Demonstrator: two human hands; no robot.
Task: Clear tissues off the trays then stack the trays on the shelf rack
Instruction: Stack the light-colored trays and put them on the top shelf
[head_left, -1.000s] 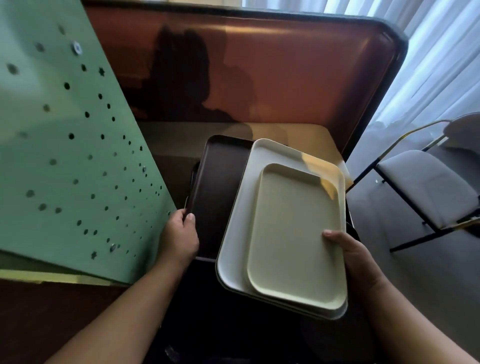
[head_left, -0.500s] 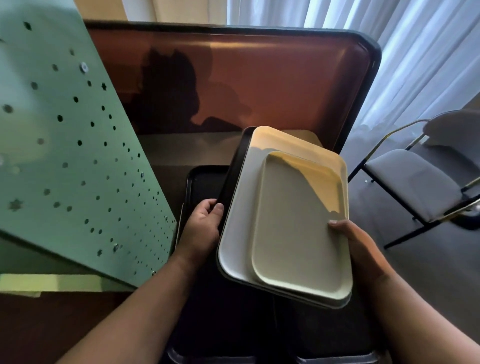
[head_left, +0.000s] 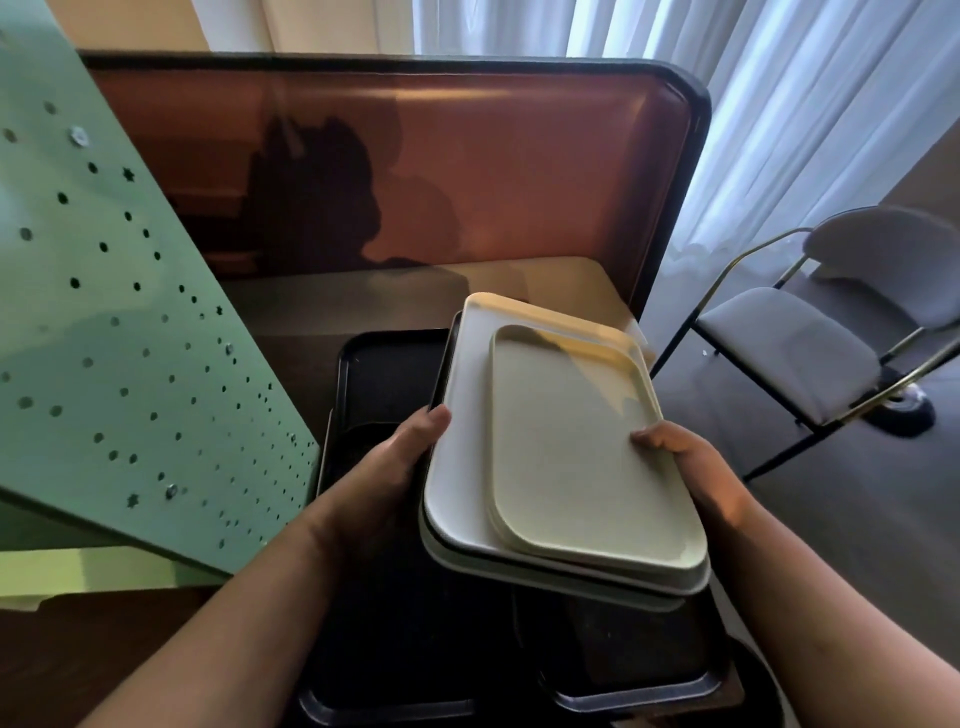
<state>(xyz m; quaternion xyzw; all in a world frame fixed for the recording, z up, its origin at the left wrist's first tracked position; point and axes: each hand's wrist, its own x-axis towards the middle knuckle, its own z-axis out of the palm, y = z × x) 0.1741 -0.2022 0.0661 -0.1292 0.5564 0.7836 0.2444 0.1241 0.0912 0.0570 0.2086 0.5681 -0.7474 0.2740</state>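
No tissues show on the stack of trays (head_left: 561, 457), which the left hand (head_left: 384, 467) and right hand (head_left: 691, 462) grip by its sides above the dark trays (head_left: 384, 374), so putting it on the rack looks left to do.

No legible text, label, brand, number or sign found on any surface in view. The trays (head_left: 571, 457) carry no markings; the green perforated panel (head_left: 130, 338) shows only punched holes and star cut-outs, no characters.

Small tray (head_left: 587, 447) atop tray stack (head_left: 457, 467)
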